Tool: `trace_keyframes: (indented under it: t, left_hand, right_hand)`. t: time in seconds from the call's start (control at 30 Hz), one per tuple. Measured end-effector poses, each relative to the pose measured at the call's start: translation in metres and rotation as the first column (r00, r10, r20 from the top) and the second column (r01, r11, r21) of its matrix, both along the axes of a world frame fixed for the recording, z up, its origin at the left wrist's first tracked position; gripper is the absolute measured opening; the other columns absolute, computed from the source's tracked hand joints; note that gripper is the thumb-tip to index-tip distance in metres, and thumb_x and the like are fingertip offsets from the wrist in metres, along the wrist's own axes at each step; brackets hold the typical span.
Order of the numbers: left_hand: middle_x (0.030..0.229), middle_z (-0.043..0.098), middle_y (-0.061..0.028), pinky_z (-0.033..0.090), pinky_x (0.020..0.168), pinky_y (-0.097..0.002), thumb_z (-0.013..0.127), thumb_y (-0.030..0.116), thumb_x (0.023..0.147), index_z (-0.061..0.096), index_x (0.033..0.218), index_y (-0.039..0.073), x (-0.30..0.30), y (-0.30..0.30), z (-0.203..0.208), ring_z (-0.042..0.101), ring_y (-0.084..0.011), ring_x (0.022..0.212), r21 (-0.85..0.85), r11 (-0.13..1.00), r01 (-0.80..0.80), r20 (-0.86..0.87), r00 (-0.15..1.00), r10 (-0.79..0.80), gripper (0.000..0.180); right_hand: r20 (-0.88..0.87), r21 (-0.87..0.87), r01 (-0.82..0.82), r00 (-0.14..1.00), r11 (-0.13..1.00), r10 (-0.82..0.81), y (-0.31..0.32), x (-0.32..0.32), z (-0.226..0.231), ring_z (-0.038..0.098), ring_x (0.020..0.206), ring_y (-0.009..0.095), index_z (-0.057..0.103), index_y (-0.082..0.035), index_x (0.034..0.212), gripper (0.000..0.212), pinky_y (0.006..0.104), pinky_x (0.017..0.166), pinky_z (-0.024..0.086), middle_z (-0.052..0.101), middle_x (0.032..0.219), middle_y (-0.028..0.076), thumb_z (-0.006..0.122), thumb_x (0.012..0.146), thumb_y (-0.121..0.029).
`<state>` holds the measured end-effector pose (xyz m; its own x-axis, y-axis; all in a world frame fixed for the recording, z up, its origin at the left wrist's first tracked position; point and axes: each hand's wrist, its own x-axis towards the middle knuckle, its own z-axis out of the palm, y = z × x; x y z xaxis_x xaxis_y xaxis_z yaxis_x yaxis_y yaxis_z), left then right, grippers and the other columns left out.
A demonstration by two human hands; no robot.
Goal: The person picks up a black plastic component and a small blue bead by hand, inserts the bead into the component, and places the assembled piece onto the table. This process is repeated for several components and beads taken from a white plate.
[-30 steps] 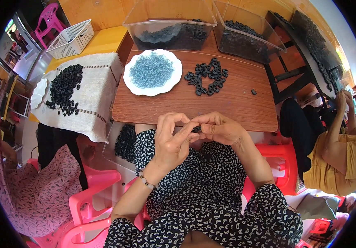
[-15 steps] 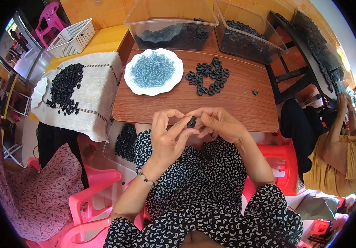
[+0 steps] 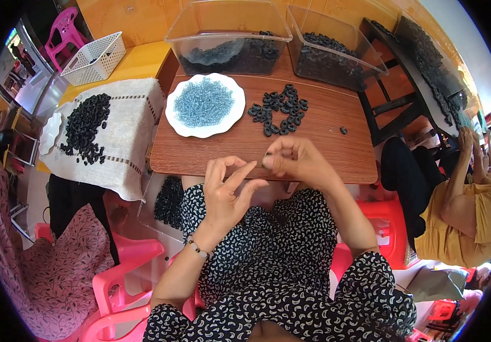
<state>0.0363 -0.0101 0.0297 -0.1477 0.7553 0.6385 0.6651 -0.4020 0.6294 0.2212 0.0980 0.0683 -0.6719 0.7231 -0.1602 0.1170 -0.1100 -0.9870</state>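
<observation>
Just off the near edge of the table, my left hand [image 3: 222, 188] has its thumb and fingers apart, with nothing seen between them. My right hand [image 3: 296, 162] is closed in a pinch beside the left fingertips. A bit of a small black part [image 3: 266, 160] shows at its thumb and finger; most of it is hidden. Farther in on the brown table lies a loose cluster of black ring-shaped parts [image 3: 268, 114]. To its left stands a white scalloped plate [image 3: 171, 121] heaped with small clear bluish pieces. One more small part [image 3: 343, 130] lies alone to the right.
Two clear plastic bins [image 3: 228, 37] with black parts stand along the back of the table. At left, a cloth-covered table [image 3: 128, 128] bears a pile of black parts [image 3: 88, 122]. A white basket [image 3: 100, 65] sits behind it. People sit on both sides.
My hands have drawn apart. The small black part that was between both hands is now in my right hand's pinch, and my left fingers have let go.
</observation>
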Motion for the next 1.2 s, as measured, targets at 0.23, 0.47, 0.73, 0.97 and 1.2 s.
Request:
trace_keyframes:
  t: [0.23, 0.47, 0.73, 0.97, 1.2]
  left_hand:
    - [0.096, 0.063, -0.0086, 0.049, 0.074, -0.036, 0.075, 0.012, 0.091, 0.08, 0.099, 0.004, -0.001, 0.001, -0.007, 0.059, -0.0257, 0.09, -0.05, 0.999, 0.007, 0.092, 0.996, -0.002, 0.013]
    - [0.092, 0.063, -0.009, 0.049, 0.073, -0.0366, 0.075, 0.01, 0.09, 0.079, 0.095, 0.002, 0.003, 0.003, -0.012, 0.059, -0.0256, 0.085, -0.115, 0.992, 0.051, 0.121, 0.992, -0.037, 0.011]
    - [0.09, 0.063, -0.0073, 0.048, 0.071, -0.0358, 0.074, 0.008, 0.088, 0.078, 0.092, 0.001, 0.0, 0.004, -0.011, 0.057, -0.0246, 0.082, -0.136, 0.988, 0.075, 0.074, 0.995, -0.066, 0.009]
    - [0.088, 0.063, -0.0062, 0.048, 0.069, -0.0355, 0.075, 0.009, 0.087, 0.078, 0.088, 0.001, 0.001, 0.004, -0.015, 0.057, -0.0239, 0.08, -0.151, 0.987, 0.063, 0.082, 0.995, -0.051, 0.008]
    - [0.088, 0.064, -0.0068, 0.049, 0.07, -0.0359, 0.075, 0.009, 0.087, 0.077, 0.086, 0.001, 0.003, 0.004, -0.016, 0.058, -0.025, 0.081, -0.168, 0.983, 0.072, 0.063, 0.996, -0.063, 0.009]
  right_hand:
    - [0.112, 0.777, 0.24, 0.858, 0.583, -0.502, 0.158, 0.031, 0.079, 0.066, 0.078, 0.014, 0.073, -0.003, 0.085, 0.033, 0.0298, 0.075, 0.053, 0.072, 0.08, 0.005, 0.079, 0.09, -0.035]
    - [0.222, 0.767, 0.396, 0.573, 0.504, -0.789, 0.302, 0.071, 0.09, 0.072, 0.076, 0.022, 0.078, -0.002, 0.089, 0.033, 0.0356, 0.074, 0.055, 0.075, 0.08, 0.01, 0.077, 0.089, -0.036]
    - [-0.06, 0.924, 0.278, 0.785, 0.264, -0.617, 0.214, 0.053, 0.037, 0.069, 0.075, 0.019, 0.074, 0.001, 0.098, 0.023, 0.0339, 0.072, 0.054, 0.074, 0.084, 0.014, 0.069, 0.094, -0.022]
    - [0.316, 0.765, 0.051, 0.839, 0.642, -0.443, 0.116, 0.023, -0.01, 0.069, 0.076, 0.022, 0.072, 0.002, 0.106, 0.017, 0.035, 0.072, 0.055, 0.074, 0.089, 0.016, 0.068, 0.095, -0.01]
    - [0.293, 0.813, -0.07, 0.907, 0.578, -0.303, 0.088, -0.009, -0.02, 0.065, 0.092, 0.036, 0.072, 0.0, 0.104, 0.016, 0.0449, 0.088, 0.05, 0.071, 0.091, 0.017, 0.068, 0.09, -0.009]
